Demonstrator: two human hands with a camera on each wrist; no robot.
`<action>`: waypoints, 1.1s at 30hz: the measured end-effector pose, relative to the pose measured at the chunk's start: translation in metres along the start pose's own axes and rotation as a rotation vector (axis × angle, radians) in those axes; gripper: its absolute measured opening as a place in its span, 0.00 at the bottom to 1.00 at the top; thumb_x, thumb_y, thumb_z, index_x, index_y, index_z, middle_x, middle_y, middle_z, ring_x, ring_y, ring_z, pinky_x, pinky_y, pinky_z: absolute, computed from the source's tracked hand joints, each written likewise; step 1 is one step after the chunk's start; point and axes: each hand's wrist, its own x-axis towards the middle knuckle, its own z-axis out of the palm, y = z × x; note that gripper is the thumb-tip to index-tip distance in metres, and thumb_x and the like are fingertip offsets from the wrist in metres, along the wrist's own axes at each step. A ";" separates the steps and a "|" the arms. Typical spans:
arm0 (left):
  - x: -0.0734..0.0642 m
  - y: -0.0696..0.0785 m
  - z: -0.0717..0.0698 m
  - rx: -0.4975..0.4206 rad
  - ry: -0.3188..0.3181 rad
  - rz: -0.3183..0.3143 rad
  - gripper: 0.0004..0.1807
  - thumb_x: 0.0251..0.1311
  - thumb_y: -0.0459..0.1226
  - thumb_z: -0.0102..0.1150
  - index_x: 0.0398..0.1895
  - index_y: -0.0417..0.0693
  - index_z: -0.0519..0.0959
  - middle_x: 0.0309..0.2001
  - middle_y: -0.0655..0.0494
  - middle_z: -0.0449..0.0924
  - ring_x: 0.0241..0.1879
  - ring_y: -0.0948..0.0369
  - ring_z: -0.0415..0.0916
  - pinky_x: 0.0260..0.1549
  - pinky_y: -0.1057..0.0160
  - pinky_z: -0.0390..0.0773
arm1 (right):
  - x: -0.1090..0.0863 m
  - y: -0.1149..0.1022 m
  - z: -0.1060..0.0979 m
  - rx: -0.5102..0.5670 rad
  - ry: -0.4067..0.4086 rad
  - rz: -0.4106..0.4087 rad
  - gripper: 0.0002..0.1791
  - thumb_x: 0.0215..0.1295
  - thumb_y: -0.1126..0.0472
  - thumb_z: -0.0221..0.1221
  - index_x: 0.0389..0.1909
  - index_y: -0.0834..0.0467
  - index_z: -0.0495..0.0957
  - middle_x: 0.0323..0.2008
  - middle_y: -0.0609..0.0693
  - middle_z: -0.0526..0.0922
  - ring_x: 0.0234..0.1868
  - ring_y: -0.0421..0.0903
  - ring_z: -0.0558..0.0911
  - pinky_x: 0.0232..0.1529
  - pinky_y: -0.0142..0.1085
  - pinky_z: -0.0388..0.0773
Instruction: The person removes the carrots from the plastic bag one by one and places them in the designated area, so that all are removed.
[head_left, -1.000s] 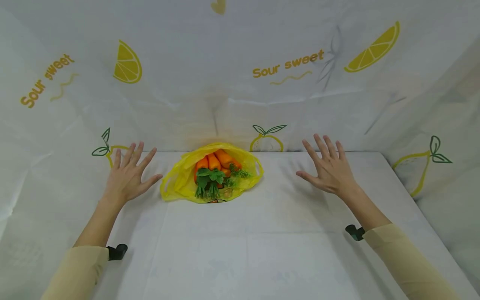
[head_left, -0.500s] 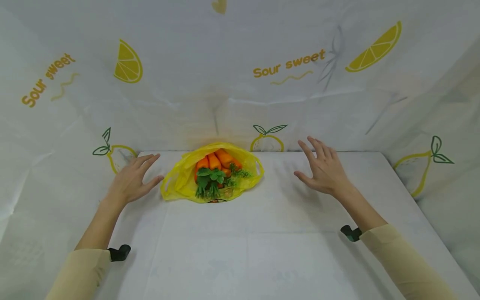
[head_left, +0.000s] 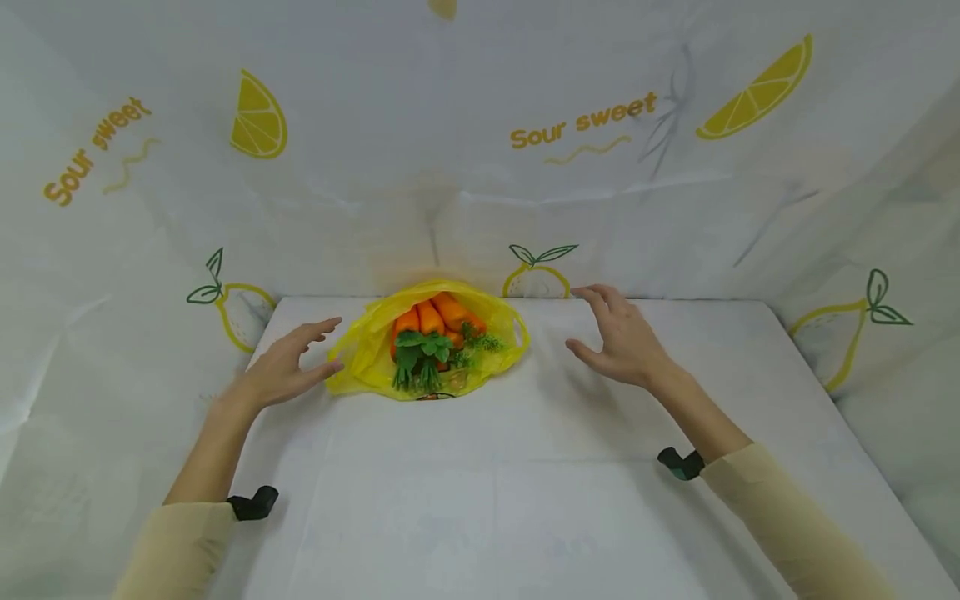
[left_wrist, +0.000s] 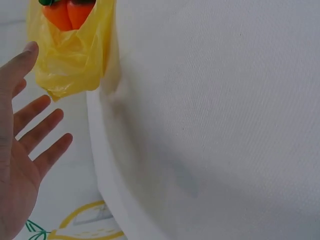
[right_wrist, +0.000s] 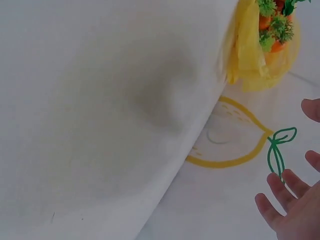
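Note:
A yellow plastic bag [head_left: 360,354] lies near the back of the table, its mouth facing me. Inside it show several orange carrots [head_left: 431,317] with green leafy tops [head_left: 420,354]. My left hand [head_left: 281,367] is at the bag's left side, thumb and fingertips right at its edge, fingers relaxed and holding nothing. In the left wrist view the spread fingers [left_wrist: 42,132] are beside the yellow bag [left_wrist: 70,65]. My right hand [head_left: 624,340] hovers to the right of the bag, a gap apart from it, with fingers loosely extended and nothing in them.
The table [head_left: 480,517] has a white cover. Behind it rises a white sheet [head_left: 375,125] printed with lemons and lettering. Another stretch of the sheet runs along the table's right edge. Dark wrist mounts [head_left: 255,503] sit at both cuffs.
Both hands have moved inward toward the bag, the left one to the right and the right one to the left. Their spread fingers have relaxed. The bag stays in place.

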 end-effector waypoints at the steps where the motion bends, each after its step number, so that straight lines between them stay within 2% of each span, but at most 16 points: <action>1: 0.000 0.000 0.001 -0.018 -0.003 0.005 0.42 0.72 0.45 0.71 0.84 0.48 0.64 0.76 0.35 0.73 0.68 0.36 0.77 0.67 0.31 0.78 | 0.001 -0.003 0.001 0.015 -0.011 0.002 0.42 0.66 0.52 0.71 0.77 0.61 0.66 0.73 0.66 0.72 0.69 0.68 0.76 0.67 0.68 0.76; 10: -0.005 -0.004 0.007 -0.067 0.008 0.019 0.48 0.62 0.38 0.80 0.83 0.43 0.66 0.75 0.34 0.73 0.66 0.35 0.79 0.63 0.30 0.81 | 0.013 -0.021 0.012 0.154 -0.070 0.000 0.40 0.71 0.55 0.69 0.79 0.59 0.64 0.75 0.65 0.68 0.70 0.64 0.75 0.69 0.63 0.78; 15: -0.007 -0.003 0.011 -0.100 0.008 0.028 0.48 0.60 0.35 0.81 0.82 0.42 0.66 0.77 0.35 0.71 0.65 0.35 0.79 0.61 0.30 0.82 | 0.021 -0.030 0.019 0.240 -0.093 0.009 0.37 0.73 0.57 0.68 0.78 0.59 0.64 0.75 0.63 0.69 0.68 0.64 0.77 0.68 0.61 0.79; 19: -0.008 -0.003 0.016 -0.122 0.005 0.009 0.48 0.60 0.34 0.81 0.83 0.44 0.66 0.78 0.36 0.70 0.66 0.36 0.78 0.62 0.32 0.83 | 0.029 -0.038 0.026 0.291 -0.098 -0.014 0.36 0.74 0.58 0.67 0.77 0.60 0.64 0.74 0.62 0.71 0.67 0.64 0.79 0.68 0.59 0.80; 26: -0.012 -0.005 0.025 -0.150 0.006 -0.006 0.50 0.58 0.31 0.81 0.83 0.46 0.66 0.76 0.35 0.71 0.66 0.35 0.78 0.61 0.34 0.85 | 0.043 -0.052 0.037 0.343 -0.103 -0.065 0.36 0.75 0.59 0.66 0.78 0.62 0.64 0.74 0.64 0.71 0.67 0.64 0.78 0.67 0.58 0.82; 33: -0.018 -0.003 0.028 -0.200 -0.016 -0.032 0.51 0.59 0.26 0.78 0.85 0.48 0.64 0.78 0.35 0.67 0.67 0.35 0.75 0.62 0.33 0.84 | 0.053 -0.063 0.048 0.362 -0.117 -0.082 0.35 0.75 0.60 0.65 0.77 0.63 0.64 0.73 0.64 0.72 0.66 0.64 0.79 0.67 0.57 0.82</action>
